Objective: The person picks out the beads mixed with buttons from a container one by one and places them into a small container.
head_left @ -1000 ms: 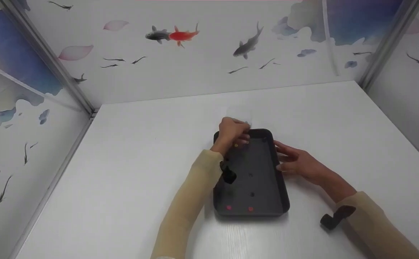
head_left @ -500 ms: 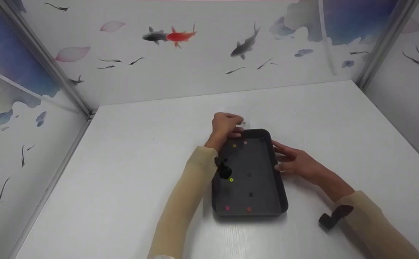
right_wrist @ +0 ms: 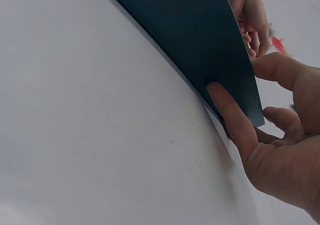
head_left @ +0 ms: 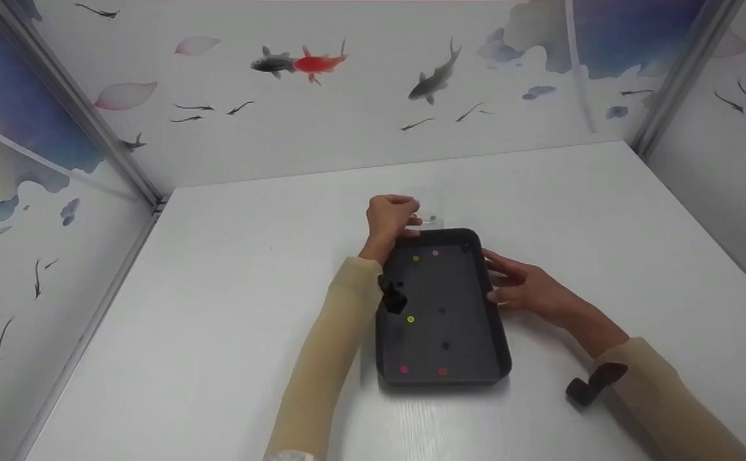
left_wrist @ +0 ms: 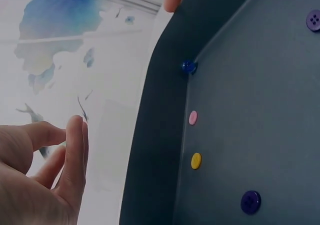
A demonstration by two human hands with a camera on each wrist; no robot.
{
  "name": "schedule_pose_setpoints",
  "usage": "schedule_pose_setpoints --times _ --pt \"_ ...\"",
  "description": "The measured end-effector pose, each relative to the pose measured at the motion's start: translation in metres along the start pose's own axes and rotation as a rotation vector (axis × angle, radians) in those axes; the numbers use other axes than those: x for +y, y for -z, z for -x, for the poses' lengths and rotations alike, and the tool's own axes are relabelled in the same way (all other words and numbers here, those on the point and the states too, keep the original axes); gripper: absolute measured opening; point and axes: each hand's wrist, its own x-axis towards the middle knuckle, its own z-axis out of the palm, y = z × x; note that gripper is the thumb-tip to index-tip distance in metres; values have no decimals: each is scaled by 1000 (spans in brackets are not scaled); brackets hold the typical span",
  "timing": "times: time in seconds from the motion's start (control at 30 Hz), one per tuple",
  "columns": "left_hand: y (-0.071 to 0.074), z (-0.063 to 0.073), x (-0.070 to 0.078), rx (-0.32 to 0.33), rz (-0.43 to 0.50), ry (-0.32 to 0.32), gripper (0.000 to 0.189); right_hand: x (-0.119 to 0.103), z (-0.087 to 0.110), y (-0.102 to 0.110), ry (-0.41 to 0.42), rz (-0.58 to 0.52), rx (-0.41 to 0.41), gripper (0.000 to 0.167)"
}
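My left hand [head_left: 390, 218] is over the far left corner of the dark tray [head_left: 506, 349], fingers bent, thumb meeting the index finger [left_wrist: 74, 140]. I cannot tell whether something small sits in that pinch. Right beside it, behind the tray, stands a small clear container [head_left: 435, 224] with a greyish piece inside. My right hand [head_left: 529, 296] rests its fairly straight fingers and thumb against the tray's right outer wall. Spread inside the tray are small buttons: a yellow button [left_wrist: 196, 160], a pink button [left_wrist: 193, 117], a purple button [left_wrist: 314, 21] and several more.
A shiny blue piece [left_wrist: 188, 66] lies against the tray's far wall. A magenta button [head_left: 403, 369] and a red button [head_left: 443, 371] are at the near end. The white table [head_left: 232, 307] is bounded by panels [head_left: 347, 128] painted with fish.
My left hand has shifted left and back, away from the tray's inside, uncovering the pink button, a yellow button and part of the clear container. My right hand keeps its place at the tray.
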Motion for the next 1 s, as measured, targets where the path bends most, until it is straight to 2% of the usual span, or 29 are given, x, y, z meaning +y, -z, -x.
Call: schedule_pose_setpoints --times 0.47,0.73,1.0 --pt "-1 -9 -4 2 -44 10 23 1 -1 1 -17 0 9 85" --pt "-1 -10 -10 -7 -21 -53 23 2 1 1 -1 -19 -5 86" --pt "-3 -4 -9 -23 -23 -64 23 2 0 2 8 -12 -7 86"
